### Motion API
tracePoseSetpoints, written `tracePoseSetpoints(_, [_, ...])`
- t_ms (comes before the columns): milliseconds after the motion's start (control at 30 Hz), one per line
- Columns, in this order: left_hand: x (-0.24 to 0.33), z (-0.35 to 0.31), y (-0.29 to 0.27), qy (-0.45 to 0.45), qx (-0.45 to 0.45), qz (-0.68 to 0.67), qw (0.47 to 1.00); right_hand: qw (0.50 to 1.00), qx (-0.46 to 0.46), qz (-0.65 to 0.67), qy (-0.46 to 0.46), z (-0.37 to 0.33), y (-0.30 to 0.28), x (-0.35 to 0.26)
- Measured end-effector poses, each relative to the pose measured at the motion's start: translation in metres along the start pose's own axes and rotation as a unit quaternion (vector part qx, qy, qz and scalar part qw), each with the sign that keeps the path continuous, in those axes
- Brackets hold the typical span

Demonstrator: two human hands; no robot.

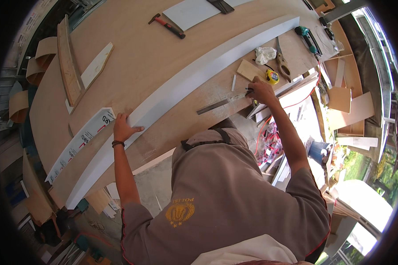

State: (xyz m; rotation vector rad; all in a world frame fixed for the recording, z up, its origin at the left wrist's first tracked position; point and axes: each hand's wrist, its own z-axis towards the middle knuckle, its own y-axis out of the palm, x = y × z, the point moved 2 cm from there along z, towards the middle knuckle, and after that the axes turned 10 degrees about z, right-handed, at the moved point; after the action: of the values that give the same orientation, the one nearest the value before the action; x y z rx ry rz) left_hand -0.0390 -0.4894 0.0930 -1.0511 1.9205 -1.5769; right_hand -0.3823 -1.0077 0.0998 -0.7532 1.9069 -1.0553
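A long white board point(216, 61) with a raised edge runs diagonally over the brown worktable point(132, 57). My left hand point(126, 128) grips its far edge toward the left end, thumb spread over the top. Near the table's front edge, my right hand point(262, 92) is closed around the dark end of a narrow flat metal strip point(216, 105). Whether that strip is a ruler or a file is unclear. Just beyond the right hand lie a yellow tape measure point(272, 77) and a small wooden block point(250, 70). A short white strip point(234, 82) rests beside the block.
Farther off lie a red-and-black hammer point(167, 25) and a white panel point(194, 15). A crumpled plastic bag point(265, 55), a tan-handled tool point(283, 66) and a teal nail gun point(308, 39) with a red hose sit at right. A printed white strip point(82, 141) lies left; offcuts crowd the floor.
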Motion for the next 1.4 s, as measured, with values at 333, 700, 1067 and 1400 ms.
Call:
tracePoseSetpoints(333, [0.025, -0.005, -0.013, -0.011, 0.096, 0.01, 0.995, 0.961, 0.011, 0.265, 0.078, -0.045, -0.007, -0.072])
tracePoseSetpoints(700, [0.07, 0.021, -0.012, 0.03, 0.033, -0.056, 0.997, 0.817, -0.056, 0.574, 0.001, -0.013, 0.11, -0.227])
tracePoseSetpoints(1067, [0.074, 0.014, -0.014, 0.188, 0.105, -0.071, 0.974, 0.731, -0.023, 0.681, 0.017, 0.037, 0.171, -0.303])
tracePoseSetpoints(1400, [0.081, 0.019, -0.004, 0.25, 0.155, 0.031, 0.955, 0.652, 0.069, 0.753, 0.061, 0.033, 0.176, -0.309])
